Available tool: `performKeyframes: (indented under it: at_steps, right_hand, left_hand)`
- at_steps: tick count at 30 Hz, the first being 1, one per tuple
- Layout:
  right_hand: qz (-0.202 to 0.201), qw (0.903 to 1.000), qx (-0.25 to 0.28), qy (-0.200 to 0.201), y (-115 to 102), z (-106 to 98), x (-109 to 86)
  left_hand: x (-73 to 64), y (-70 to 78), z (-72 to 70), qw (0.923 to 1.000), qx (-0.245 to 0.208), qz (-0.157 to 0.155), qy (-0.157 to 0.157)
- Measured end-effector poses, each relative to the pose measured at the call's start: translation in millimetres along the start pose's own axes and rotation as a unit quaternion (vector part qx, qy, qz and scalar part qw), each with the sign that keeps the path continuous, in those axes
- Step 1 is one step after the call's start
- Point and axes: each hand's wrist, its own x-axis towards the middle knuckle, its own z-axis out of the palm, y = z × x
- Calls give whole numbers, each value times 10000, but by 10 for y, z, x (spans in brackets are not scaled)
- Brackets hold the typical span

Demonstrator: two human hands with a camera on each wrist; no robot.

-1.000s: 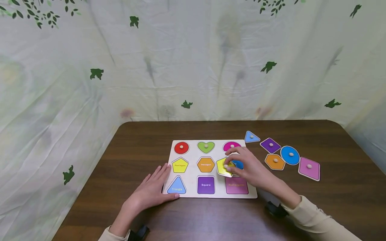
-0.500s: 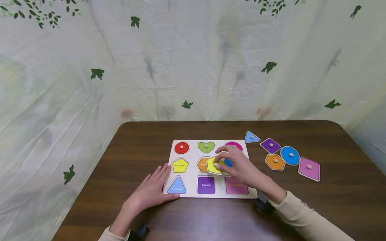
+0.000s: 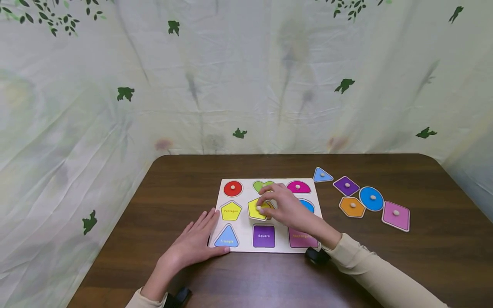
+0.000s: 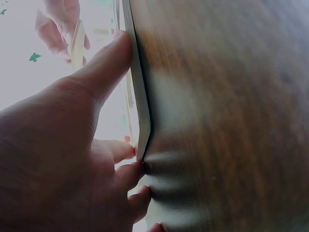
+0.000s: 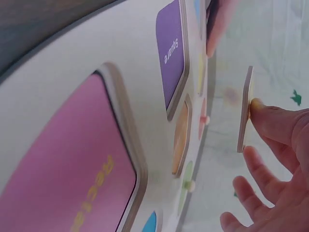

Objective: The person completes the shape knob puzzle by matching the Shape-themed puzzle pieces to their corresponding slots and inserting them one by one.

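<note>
So, R hand (image 3: 283, 207) is pinching the yellow pc (image 3: 252, 209) by its knob (image 3: 259, 208), up over the white board (image 3: 245, 235), & L hand (image 3: 192, 244), fingers (image 3: 203, 222) out, is touching that board's L side.

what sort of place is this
Probably an indoor tabletop spot, perhaps set up for play or filming: a pale printed cloth hangs behind a brown table bearing a shape puzzle board.

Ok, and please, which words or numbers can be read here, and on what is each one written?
"Pentagon": yellow recess of the white board.
"Triangle": blue triangular recess.
"Square": purple recess.
"Recta…": pink recess; its ending is unclear.
Orange recess and rounded blue recess: no word readable.
No numbers or brands are readable.
</note>
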Motion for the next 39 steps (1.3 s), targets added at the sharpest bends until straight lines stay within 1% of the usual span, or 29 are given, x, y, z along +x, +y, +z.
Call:
performKeyframes:
  at_steps: [4,10,18,23,33,39]
  right_hand:
    - [134,9997,15,-184,-26,56,70]
    - [202,9992,-54,-350,-59,125,181]
    - [160,9979,-393,-495,-133,200,337]
    - [247,9959,-555,-664,-163,272,430]
    - [28,9918,-1000,-800,-204,406,582]
    - [20,9895,-1175,-847,-193,489,646]
  left_hand:
    - [3,1,-2,10000,-15,-13,-30]
    - [10,0,-5,9999,-19,-66,-91]
    - [8,-5,-10,9999,99,32,-57]
    - [5,-9,-10,9999,97,91,-28]
    - [-11,-9,-12,9999,61,160,20]
    - [-8,-9,-9,9999,59,157,22]
